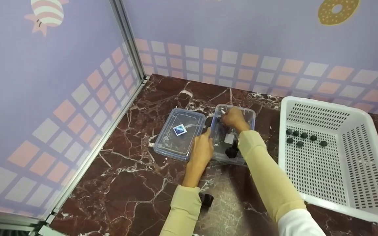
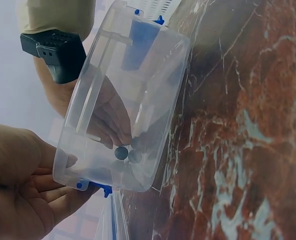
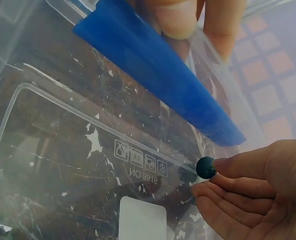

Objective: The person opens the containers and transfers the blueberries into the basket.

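Note:
A clear plastic container (image 1: 220, 142) with blue side latches (image 3: 163, 80) stands on the table. My left hand (image 1: 202, 147) grips its left rim, the thumb over the edge in the left wrist view. Inside it, my right hand (image 1: 233, 118) reaches down at the far end. Thumb and fingers of that hand pinch a small dark ball (image 3: 206, 167) close to the container's floor. Through the clear wall, the ball (image 2: 121, 153) also shows at the right fingertips. A white label (image 3: 142, 220) is on the container's bottom.
Left of the container lies a clear lid (image 1: 189, 141) with a blue-and-white sticker (image 1: 179, 129). To the right, a white perforated basket (image 1: 359, 157) holds several dark balls (image 1: 304, 135). Patterned panels (image 1: 241, 32) wall off the back and left of the marbled table (image 1: 133, 183).

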Motion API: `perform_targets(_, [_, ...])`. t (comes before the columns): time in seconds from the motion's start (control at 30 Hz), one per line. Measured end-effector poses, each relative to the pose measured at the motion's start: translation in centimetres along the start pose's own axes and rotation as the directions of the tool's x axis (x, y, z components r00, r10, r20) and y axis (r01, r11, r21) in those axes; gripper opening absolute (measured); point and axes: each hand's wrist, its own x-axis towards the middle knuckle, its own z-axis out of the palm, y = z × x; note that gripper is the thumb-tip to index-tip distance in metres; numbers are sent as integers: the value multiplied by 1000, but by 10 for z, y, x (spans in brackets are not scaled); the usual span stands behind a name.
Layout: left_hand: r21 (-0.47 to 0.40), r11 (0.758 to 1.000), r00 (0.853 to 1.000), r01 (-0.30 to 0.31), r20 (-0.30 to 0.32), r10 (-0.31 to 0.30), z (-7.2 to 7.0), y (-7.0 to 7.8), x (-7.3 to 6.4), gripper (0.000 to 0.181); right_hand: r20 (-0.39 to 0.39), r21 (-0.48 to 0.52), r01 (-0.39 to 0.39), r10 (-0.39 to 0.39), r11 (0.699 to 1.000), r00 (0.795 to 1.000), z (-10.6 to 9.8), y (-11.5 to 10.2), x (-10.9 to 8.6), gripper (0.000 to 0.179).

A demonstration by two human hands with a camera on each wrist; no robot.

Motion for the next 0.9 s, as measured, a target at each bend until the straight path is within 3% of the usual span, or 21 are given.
perform_targets(0.1, [-1, 1000, 1000, 2, 3, -2, -1, 2, 0, 40, -30, 20, 16, -15, 1000, 999, 6, 11, 11, 25])
perform_targets(0.23, [-4, 1000, 1000, -3, 2, 3, -1, 4, -1, 41, -54, 18, -4, 5, 1000, 999, 5, 6, 6, 16])
perform_targets(0.27, [-3, 1000, 1000, -5, 2, 5, -1, 5, -1, 41, -26, -2, -42, 42, 999, 999, -1, -4, -2, 14])
perform_targets(0.43, [-3, 1000, 1000, -4, 4, 4, -1, 5, -2, 41, 56, 19, -62, 61, 998, 997, -5, -10, -12, 15])
perform_targets(0.67, [1, 1000, 1000, -23, -13, 23, 0, 4, -2, 40, 116, -12, -64, 65, 998, 991, -4, -17, -15, 17])
perform_targets(0.9, [3, 1000, 1000, 0, -9, 0, 0, -1, -1, 40, 191, -10, -66, 67, 998, 979, 0, -24, -15, 17])
